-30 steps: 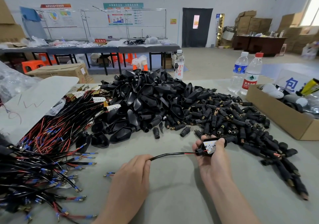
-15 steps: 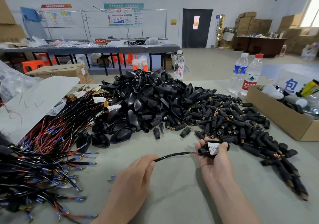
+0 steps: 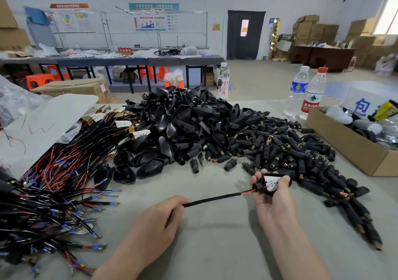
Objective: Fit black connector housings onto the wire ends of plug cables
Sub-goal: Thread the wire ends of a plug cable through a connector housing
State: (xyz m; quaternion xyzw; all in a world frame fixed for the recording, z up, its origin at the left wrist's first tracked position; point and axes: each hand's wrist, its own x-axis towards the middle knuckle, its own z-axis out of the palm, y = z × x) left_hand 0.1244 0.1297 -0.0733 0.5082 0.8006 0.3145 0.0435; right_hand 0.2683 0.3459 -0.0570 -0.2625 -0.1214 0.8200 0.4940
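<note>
My right hand [image 3: 271,202] grips a black connector housing [image 3: 271,183] with a white perforated insert, held just above the table. A black cable [image 3: 212,199] with red wire at its end runs from the housing's neck leftward into my left hand [image 3: 158,226], which holds it in curled fingers. A large heap of black housings [image 3: 185,126] lies at the table's centre. Small black barrel connectors [image 3: 299,150] with brass ends spread to its right. Bundles of black and red cables [image 3: 51,193] with blue terminals lie on the left.
An open cardboard box [image 3: 349,144] of oddments stands at the right. Three plastic bottles [image 3: 310,94] stand behind the heaps. A white sheet [image 3: 43,124] covers the far left. The grey table [image 3: 215,247] is bare around my forearms.
My left hand has slid rightward along the cable, drawing it further through the housing; less red wire shows. The right hand has drifted slightly down and right.
</note>
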